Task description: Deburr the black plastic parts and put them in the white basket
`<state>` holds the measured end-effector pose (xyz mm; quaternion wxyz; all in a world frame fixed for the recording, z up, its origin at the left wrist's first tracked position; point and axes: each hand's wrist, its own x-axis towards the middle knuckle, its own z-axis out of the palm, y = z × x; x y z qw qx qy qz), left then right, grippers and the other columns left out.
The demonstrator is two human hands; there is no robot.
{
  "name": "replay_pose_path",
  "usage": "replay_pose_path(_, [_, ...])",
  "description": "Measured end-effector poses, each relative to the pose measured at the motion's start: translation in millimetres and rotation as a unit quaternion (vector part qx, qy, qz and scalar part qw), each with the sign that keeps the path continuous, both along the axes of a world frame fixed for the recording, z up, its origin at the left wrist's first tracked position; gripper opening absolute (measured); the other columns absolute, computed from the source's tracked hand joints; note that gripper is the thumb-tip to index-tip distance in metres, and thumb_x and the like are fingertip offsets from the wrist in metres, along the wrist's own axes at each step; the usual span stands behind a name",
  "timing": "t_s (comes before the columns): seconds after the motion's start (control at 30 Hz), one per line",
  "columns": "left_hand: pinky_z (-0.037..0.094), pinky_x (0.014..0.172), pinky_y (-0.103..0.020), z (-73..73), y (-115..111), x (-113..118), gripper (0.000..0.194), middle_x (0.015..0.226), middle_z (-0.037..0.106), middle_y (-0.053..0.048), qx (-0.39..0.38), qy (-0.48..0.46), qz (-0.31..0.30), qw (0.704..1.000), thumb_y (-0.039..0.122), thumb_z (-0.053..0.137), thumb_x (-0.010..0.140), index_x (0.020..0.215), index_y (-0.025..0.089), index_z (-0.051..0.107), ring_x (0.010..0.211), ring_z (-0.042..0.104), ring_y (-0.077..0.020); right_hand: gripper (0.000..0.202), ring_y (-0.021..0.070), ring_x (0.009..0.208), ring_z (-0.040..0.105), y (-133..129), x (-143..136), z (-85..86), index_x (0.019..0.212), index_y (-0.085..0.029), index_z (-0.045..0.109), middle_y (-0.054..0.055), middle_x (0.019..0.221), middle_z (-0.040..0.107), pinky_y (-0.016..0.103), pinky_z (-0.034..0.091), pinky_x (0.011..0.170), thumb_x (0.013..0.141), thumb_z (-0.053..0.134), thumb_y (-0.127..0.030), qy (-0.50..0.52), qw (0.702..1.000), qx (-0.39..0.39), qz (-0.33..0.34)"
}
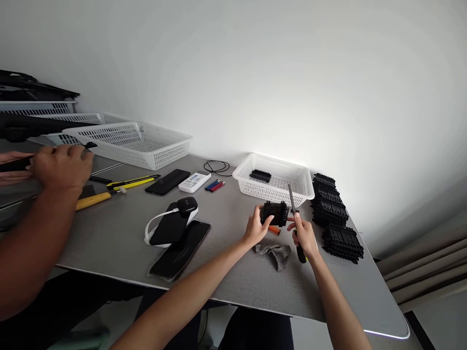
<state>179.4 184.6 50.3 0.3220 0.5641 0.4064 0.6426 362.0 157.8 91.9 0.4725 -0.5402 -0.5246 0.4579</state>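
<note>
My left hand (257, 226) grips a black ridged plastic part (276, 214), thumb in front, held up over the table. Closed round the black and yellow handle of a file (291, 198) is my right hand (304, 235); the file's narrow grey blade points up, just right of the part. Below my hands lies a crumpled grey cloth (276, 254). An orange object (274, 230) shows partly behind my left hand. Beyond, a white basket (243, 187) has a similar black part (260, 175) inside it.
Stacks of black parts (342, 242) line the table's right side. Leftward are a phone (168, 182), a white device (194, 182), lighters (217, 185), a power bank (168, 228), a yellow cutter (134, 182) and a larger basket (160, 156). A co-worker's hands (62, 165) work at far left.
</note>
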Motion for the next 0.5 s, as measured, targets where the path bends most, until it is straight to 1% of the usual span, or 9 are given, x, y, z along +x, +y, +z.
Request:
replay_pose_path(0.07, [0.052,0.07,-0.032,0.0,-1.7,1.1,0.035,0.085,0.068,-0.007,0.01,-0.005,-0.015,1.0,0.044,0.072,0.078,0.099,0.023,0.055,0.078,0.068,-0.0221,0.066,0.0055,0.033,0.03,0.8,-0.5,-1.1,0.093,-0.014,0.066,0.002,0.064,0.061,0.022,0.024,0.03,0.077,0.054,-0.077,0.043,0.998,-0.023,0.026])
replay_pose_path(0.13, [0.053,0.076,-0.034,0.9,-2.2,1.4,0.03,0.089,0.067,-0.007,0.023,-0.015,-0.033,0.999,0.043,0.07,0.079,0.095,0.023,0.054,0.081,0.068,-0.0213,0.059,0.0039,0.033,0.028,1.4,0.4,-1.4,0.091,-0.014,0.064,0.001,0.063,0.062,0.021,0.024,0.029,0.076,0.063,-0.071,0.068,0.995,-0.045,0.05])
replay_pose_path(0.2, [0.052,0.086,-0.038,2.7,-1.6,1.3,0.028,0.096,0.066,-0.008,0.037,-0.028,-0.055,0.997,0.043,0.069,0.08,0.091,0.024,0.052,0.09,0.068,-0.0216,0.053,0.0023,0.033,0.025,1.7,1.1,-1.4,0.084,-0.015,0.062,0.0,0.06,0.061,0.019,0.021,0.029,0.073,0.07,-0.066,0.101,0.988,-0.078,0.083])
replay_pose_path(0.27, [0.05,0.095,-0.043,4.6,-0.5,0.9,0.028,0.102,0.065,-0.009,0.049,-0.043,-0.073,0.995,0.044,0.069,0.079,0.086,0.023,0.05,0.1,0.068,-0.0231,0.051,0.001,0.033,0.021,1.8,0.8,-1.6,0.076,-0.015,0.058,-0.001,0.056,0.059,0.018,0.018,0.029,0.071,0.073,-0.064,0.136,0.978,-0.109,0.111])
replay_pose_path(0.33, [0.046,0.101,-0.047,5.9,0.5,0.8,0.03,0.107,0.064,-0.01,0.053,-0.059,-0.077,0.994,0.044,0.072,0.075,0.082,0.023,0.052,0.111,0.063,-0.0256,0.05,-0.0001,0.033,0.019,1.9,0.0,-2.2,0.071,-0.016,0.055,-0.001,0.056,0.058,0.018,0.016,0.029,0.069,0.075,-0.061,0.154,0.973,-0.119,0.126])
replay_pose_path(0.4, [0.044,0.103,-0.047,6.3,1.4,1.0,0.031,0.114,0.063,-0.011,0.047,-0.082,-0.067,0.993,0.045,0.075,0.072,0.085,0.024,0.057,0.119,0.059,-0.0275,0.049,-0.0006,0.033,0.018,2.7,-0.2,-2.9,0.073,-0.017,0.054,-0.002,0.059,0.059,0.017,0.015,0.029,0.064,0.079,-0.058,0.159,0.974,-0.107,0.12])
replay_pose_path(0.43, [0.045,0.101,-0.047,6.5,1.8,1.1,0.032,0.117,0.062,-0.011,0.038,-0.095,-0.062,0.993,0.047,0.075,0.072,0.09,0.024,0.059,0.119,0.058,-0.0277,0.049,-0.0007,0.033,0.018,3.5,0.0,-3.4,0.075,-0.018,0.053,-0.003,0.061,0.06,0.017,0.015,0.03,0.062,0.08,-0.057,0.163,0.975,-0.099,0.114])
replay_pose_path(0.5, [0.05,0.095,-0.044,7.7,2.5,1.3,0.039,0.114,0.064,-0.011,0.011,-0.122,-0.061,0.991,0.054,0.068,0.077,0.101,0.025,0.061,0.112,0.061,-0.0269,0.051,-0.0003,0.033,0.018,5.5,1.0,-4.7,0.081,-0.019,0.052,-0.005,0.061,0.059,0.017,0.016,0.03,0.06,0.081,-0.055,0.169,0.978,-0.078,0.095])
